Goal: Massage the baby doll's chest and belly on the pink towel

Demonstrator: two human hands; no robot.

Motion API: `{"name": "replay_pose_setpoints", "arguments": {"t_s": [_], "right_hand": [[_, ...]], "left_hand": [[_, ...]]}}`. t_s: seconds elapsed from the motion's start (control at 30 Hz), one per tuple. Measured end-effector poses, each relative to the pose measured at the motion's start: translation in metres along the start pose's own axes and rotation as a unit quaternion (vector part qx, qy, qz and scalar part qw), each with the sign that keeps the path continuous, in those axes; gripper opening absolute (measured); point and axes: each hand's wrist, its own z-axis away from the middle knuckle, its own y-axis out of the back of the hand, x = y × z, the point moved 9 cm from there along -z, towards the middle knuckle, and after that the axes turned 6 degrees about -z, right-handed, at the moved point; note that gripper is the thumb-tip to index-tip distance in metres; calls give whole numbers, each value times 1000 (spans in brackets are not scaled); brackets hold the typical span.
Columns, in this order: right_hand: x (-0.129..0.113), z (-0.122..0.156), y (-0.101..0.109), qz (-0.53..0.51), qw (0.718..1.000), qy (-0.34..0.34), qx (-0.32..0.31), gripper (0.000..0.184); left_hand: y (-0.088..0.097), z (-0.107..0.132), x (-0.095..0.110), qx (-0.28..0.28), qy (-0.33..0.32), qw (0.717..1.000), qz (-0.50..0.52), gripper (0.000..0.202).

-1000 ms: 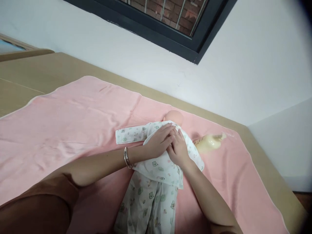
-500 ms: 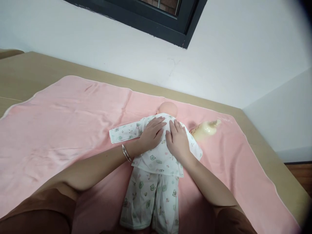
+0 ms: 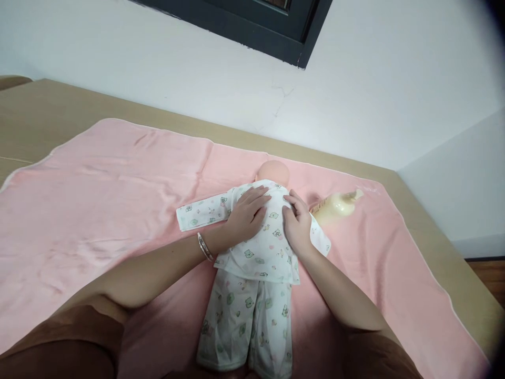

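Observation:
A baby doll (image 3: 273, 171) lies on a pink blanket (image 3: 130, 173), its bald head toward the wall and no face showing. It wears a white printed top (image 3: 268, 247) and matching trousers (image 3: 232, 321). My left hand (image 3: 249, 211) rests flat on the upper part of the top, fingers stretched out. At the doll's right-side shoulder, my right hand (image 3: 299, 223) touches the cloth with fingers bent and thumb apart. One sleeve (image 3: 203, 215) stretches out flat to the left; the other is partly hidden behind my right hand and wrist.
A cream-coloured pump bottle (image 3: 338, 204) lies on its side on the blanket, right of the doll. Beneath the blanket is a wooden table (image 3: 74, 108), against a white wall (image 3: 221, 79) with a dark window frame (image 3: 272, 39).
My right hand has slid outward from the middle of the top to the shoulder, and its fingers have bent. My left hand stays in place. The view has tilted slightly.

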Motion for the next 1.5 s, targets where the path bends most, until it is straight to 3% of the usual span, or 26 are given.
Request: {"name": "replay_pose_setpoints", "arguments": {"t_s": [0.13,0.33,0.67,0.8,0.97,1.1,1.33,1.5], "right_hand": [[16,-14,6,5,999,-32,-3,31],[16,-32,-2,119,989,-11,-89,37],[10,-26,-4,246,962,-24,-118,45],[1,-15,-13,253,958,-5,-134,49],[-25,19,-37,281,940,67,-181,60],[-39,37,-48,287,926,115,-215,57],[-22,8,-36,223,950,94,-197,53],[-9,-8,-28,250,951,49,-173,61]], "left_hand": [[-1,0,0,-14,5,1000,1,33],[-1,-1,-1,-23,9,1000,6,33],[0,-2,-4,-35,41,999,-2,35],[0,-2,-4,-32,40,999,-1,36],[-1,-1,-7,-28,49,998,-1,40],[-1,1,-11,-36,67,997,-9,40],[-10,6,-20,-69,119,989,-51,49],[-6,-1,-7,-66,76,988,-114,47]]}}
